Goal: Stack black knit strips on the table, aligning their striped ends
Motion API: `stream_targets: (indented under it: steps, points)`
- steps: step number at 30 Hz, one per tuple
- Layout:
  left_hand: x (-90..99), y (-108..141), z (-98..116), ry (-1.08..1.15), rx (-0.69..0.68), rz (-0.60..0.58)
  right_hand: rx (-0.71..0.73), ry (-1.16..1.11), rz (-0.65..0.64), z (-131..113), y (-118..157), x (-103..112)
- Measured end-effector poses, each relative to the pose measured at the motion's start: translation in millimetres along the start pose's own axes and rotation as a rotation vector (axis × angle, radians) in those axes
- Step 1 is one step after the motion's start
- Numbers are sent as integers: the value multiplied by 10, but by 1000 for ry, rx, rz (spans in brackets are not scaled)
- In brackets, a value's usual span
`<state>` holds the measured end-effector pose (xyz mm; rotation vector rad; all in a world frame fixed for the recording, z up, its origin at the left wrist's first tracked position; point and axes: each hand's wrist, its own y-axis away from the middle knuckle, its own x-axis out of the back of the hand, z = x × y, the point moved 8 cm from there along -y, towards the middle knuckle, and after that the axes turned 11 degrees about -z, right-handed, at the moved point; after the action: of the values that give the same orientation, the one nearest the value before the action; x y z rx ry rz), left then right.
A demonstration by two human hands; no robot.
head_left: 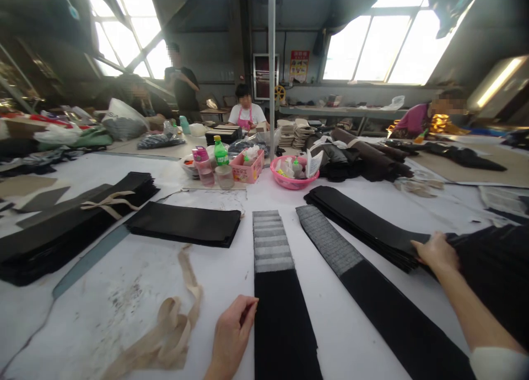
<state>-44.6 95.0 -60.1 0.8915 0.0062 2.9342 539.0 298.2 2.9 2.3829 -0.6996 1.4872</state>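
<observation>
The near end of the black strip point(283, 325) is cut off by the bottom edge, as is that of the second strip point(399, 303) to its right. The left hand point(231, 333) is cropped at the wrist. By the right hand point(440, 254), the end of the dark stack point(363, 217) is partly covered, and its meeting with the black cloth point(496, 275) is hard to make out; whether a piece is gripped there cannot be told. The left fingertips are drawn narrowly together at the first strip's left edge; whether that edge is pinched cannot be told.

The first strip is laid lengthwise on the white table point(330, 325), between the left hand and the second strip. Its far end is faced in pale and darker grey crossbands; the rest is plain matt black. The second strip is laid slantwise, its far end covered in mottled, finely lined grey.
</observation>
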Motion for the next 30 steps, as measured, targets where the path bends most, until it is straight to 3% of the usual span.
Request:
stream_targets:
  steps: [3, 5, 7, 9, 13, 17, 20, 24, 30]
  points:
    - [37, 6, 64, -10, -8, 31, -130, 160, -24, 53, 214, 25]
    - [58, 6, 94, -18, -15, 50, -43, 286, 1, -110, 449, -21]
    - [67, 6, 111, -28, -14, 59, 205, 321, -22, -470, 792, -201]
    - [58, 11, 128, -55, -13, 53, 469, 169, -210, -911, 1244, -526]
    - [-20, 44, 206, -208, -52, 4, 738, -18, -507, -1799, 2187, -1065]
    - [-97, 91, 255, -317, -100, 4, 978, -4, -497, -2489, 2781, -1277]
    - [-140, 108, 254, -351, -111, -3, 1061, 74, -465, -2732, 2919, -1390]
    - [-127, 126, 269, -368, -96, -16, 1057, 216, -500, -2858, 2910, -1541]
    - [-32, -19, 455, -500, -15, -146, 1078, 293, -561, -3036, 2867, -1618]
